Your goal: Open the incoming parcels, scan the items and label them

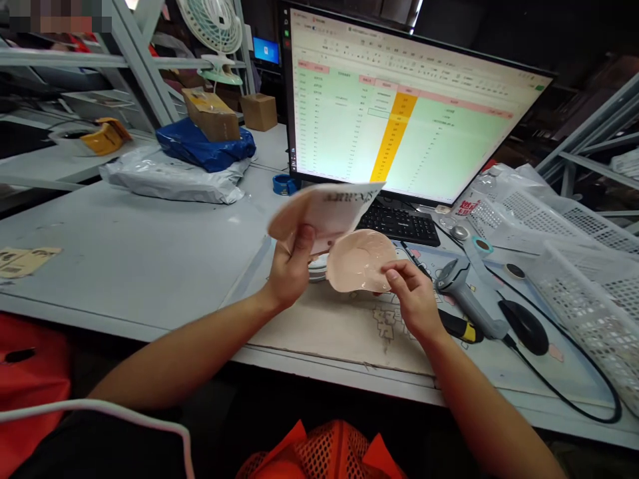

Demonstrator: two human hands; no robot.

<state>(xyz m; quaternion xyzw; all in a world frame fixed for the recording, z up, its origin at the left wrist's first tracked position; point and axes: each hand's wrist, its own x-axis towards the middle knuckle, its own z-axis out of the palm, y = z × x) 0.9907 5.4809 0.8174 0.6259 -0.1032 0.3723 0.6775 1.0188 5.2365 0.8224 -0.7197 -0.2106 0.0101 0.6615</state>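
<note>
My left hand (289, 276) grips a white packet (339, 209) with dark print along its top edge. A beige, rounded piece (287, 216) shows at the packet's left side; I cannot tell whether it is inside or behind it. Between thumb and fingers, my right hand (414, 299) pinches the edge of a glossy beige cup-shaped pad (357, 259), held flat side up just right of the packet. Both are above the desk mat. Below the packet, part of a round white thing (318, 267) shows, mostly hidden.
A monitor (349, 126) with a spreadsheet stands behind a black keyboard (399, 226). Right of my hands lie a grey barcode scanner (466, 299), a yellow-black tool handle (459, 326) and a black mouse (524, 326). White baskets (589, 279) stand far right; wrapped parcels (172, 176) lie back left.
</note>
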